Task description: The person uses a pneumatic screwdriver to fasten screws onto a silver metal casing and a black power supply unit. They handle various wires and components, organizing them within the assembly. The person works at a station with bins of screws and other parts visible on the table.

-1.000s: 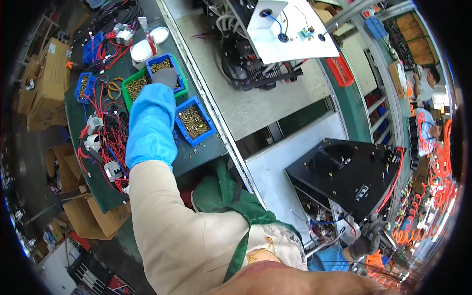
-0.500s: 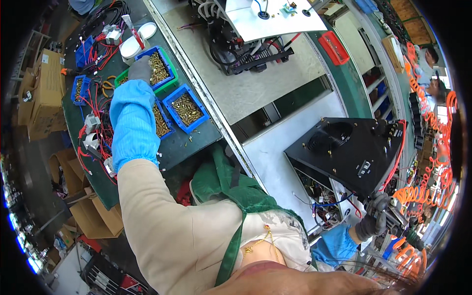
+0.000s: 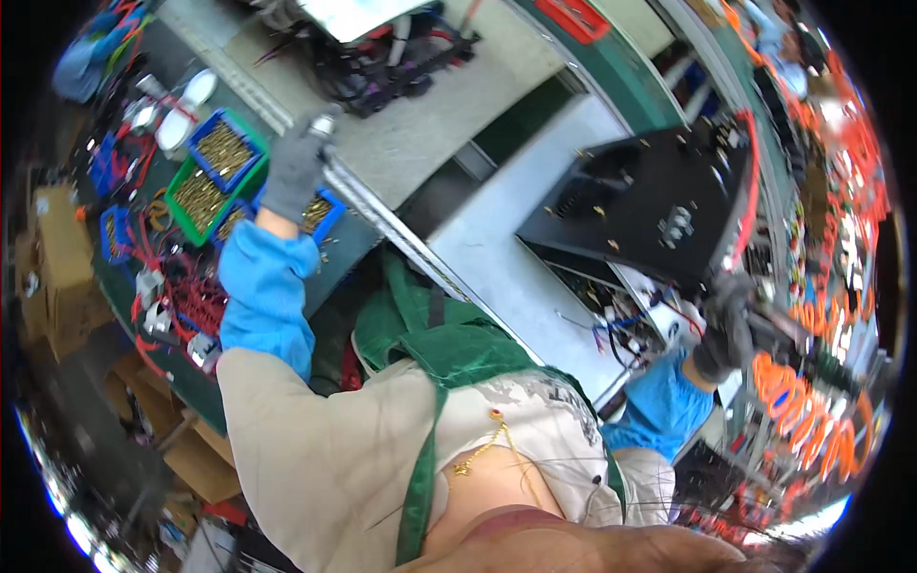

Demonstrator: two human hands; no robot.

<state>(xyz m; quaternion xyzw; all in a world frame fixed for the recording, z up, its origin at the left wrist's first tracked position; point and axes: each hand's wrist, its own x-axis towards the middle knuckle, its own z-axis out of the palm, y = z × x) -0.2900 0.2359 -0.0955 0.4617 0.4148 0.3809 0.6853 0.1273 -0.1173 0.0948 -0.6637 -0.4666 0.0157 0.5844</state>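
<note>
My left hand (image 3: pixel 298 172), in a grey glove and blue sleeve cover, is raised beside the bins at the bench edge. Its fingers are closed, with a small pale, shiny spot at the tips that I cannot make out. Below it are a blue bin of brass screws (image 3: pixel 224 156), a green bin of screws (image 3: pixel 199 202) and a partly covered blue bin (image 3: pixel 330 216). On the right, my gloved right hand (image 3: pixel 728 329) is wrapped round a dark pistol-shaped power tool (image 3: pixel 785 329). Next to that hand stands a black metal panel unit (image 3: pixel 650 196) with brass screws on its face.
Red wires with white connectors (image 3: pixel 186 296) lie on the left of the green bench, near a white tub (image 3: pixel 175 129). A metal rail (image 3: pixel 382 224) runs along the bench. Cardboard boxes (image 3: pixel 72 272) stand at far left; orange coiled hoses (image 3: pixel 802 411) hang at right.
My left hand has come up out of the screw bins and moved right, toward the rail. The view has shifted. My right hand keeps its hold on the power tool.
</note>
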